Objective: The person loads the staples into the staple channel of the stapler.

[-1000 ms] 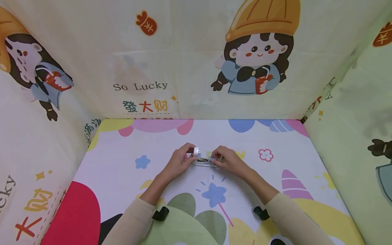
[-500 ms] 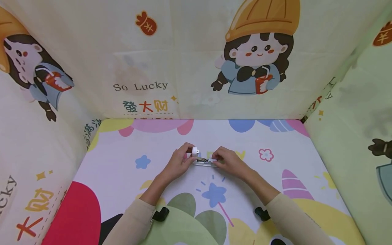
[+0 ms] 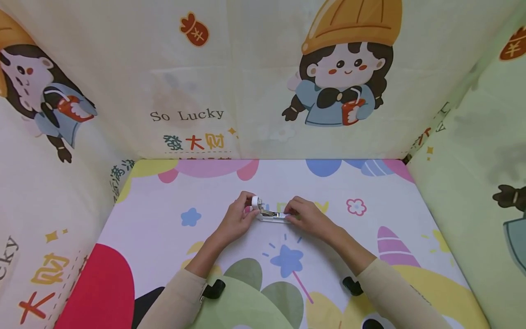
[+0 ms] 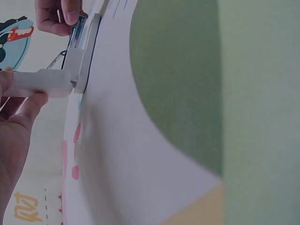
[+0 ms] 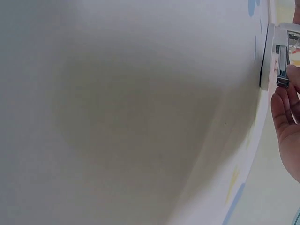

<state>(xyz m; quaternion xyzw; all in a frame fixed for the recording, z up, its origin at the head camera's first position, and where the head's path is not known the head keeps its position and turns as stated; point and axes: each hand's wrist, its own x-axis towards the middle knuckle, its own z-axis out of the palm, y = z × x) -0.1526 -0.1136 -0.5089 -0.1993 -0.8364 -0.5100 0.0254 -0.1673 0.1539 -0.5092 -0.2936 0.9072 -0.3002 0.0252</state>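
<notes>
Now my left hand (image 3: 235, 218) grips the stapler (image 3: 273, 220) lid (image 3: 255, 202), tipped farther back, baring more magazine (image 3: 269, 213); my right hand (image 3: 309, 216) pinches its nearer end.

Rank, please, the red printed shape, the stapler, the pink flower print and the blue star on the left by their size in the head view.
1. Red printed shape
2. Stapler, going by its visible part
3. Pink flower print and blue star on the left: too alike to rank
</notes>
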